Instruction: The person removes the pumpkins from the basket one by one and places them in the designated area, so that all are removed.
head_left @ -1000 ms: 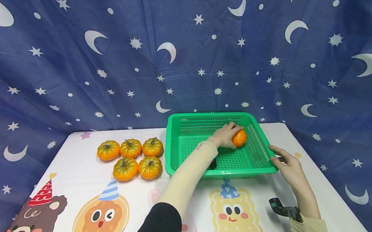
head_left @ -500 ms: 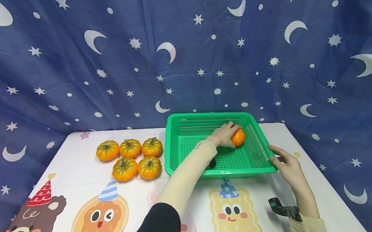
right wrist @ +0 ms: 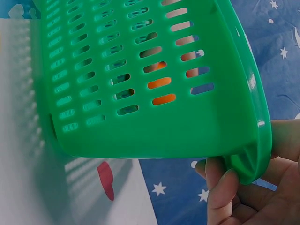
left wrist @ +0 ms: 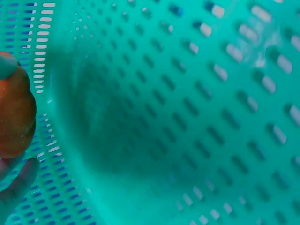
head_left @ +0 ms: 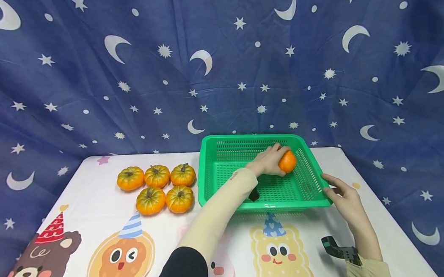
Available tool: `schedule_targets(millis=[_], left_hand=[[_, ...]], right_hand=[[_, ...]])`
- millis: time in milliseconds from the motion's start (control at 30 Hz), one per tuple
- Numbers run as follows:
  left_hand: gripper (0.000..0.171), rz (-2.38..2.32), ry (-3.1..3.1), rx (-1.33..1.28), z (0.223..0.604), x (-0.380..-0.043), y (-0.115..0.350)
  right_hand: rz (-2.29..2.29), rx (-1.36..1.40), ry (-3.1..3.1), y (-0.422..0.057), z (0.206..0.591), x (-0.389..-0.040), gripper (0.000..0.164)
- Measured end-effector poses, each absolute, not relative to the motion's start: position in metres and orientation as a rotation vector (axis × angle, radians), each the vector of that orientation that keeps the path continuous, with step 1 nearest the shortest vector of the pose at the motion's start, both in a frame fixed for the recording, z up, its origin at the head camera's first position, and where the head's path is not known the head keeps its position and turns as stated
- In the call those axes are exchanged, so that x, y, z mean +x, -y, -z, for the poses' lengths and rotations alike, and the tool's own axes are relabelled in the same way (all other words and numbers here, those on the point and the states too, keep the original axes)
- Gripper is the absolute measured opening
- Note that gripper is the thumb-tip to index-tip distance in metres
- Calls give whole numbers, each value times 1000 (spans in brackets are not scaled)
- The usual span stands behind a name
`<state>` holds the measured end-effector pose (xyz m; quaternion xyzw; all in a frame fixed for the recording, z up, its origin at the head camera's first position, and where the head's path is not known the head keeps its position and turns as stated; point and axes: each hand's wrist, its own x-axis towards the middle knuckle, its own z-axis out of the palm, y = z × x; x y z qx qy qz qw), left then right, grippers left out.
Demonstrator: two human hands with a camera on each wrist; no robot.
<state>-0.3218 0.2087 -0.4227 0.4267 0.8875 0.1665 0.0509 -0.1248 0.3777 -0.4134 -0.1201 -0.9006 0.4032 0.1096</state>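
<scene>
My left hand (head_left: pixel 271 160) reaches into the green plastic basket (head_left: pixel 272 206) and grips a small orange pumpkin (head_left: pixel 287 162) near its right wall. In the left wrist view, fingers (left wrist: pixel 21 183) curl under the ribbed pumpkin (left wrist: pixel 18 112), and part of it is cut off by the frame edge. My right hand (head_left: pixel 346 201) holds the basket's front right corner. The right wrist view shows fingers (right wrist: pixel 222 190) curled under the basket rim (right wrist: pixel 262 140) there. Orange shows through the slots of the basket wall.
Several small orange and green pumpkins (head_left: pixel 150 200) stand in two rows on the table left of the basket. The white tablecloth (head_left: pixel 110 242) has cartoon prints. A blue curtain (head_left: pixel 218 71) with moons and stars hangs behind the table.
The left hand has shifted slightly up and right with the pumpkin, and the left forearm has moved a little. The right hand keeps its hold on the basket corner.
</scene>
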Motion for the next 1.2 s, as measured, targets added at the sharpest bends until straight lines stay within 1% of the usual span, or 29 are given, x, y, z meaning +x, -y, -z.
schedule_targets(millis=[333, 700, 1200], left_hand=[[83, -670, -2719, 1270, 411, -320, -198], [84, -702, -2732, 1295, 399, -312, -184], [83, -695, -2790, 1359, 372, -301, -170]], right_hand=[[-1192, -359, 2644, -377, 415, -125, 46], [-1203, -383, 2646, -374, 418, -127, 45], [-1164, -353, 2667, -376, 415, -125, 46]])
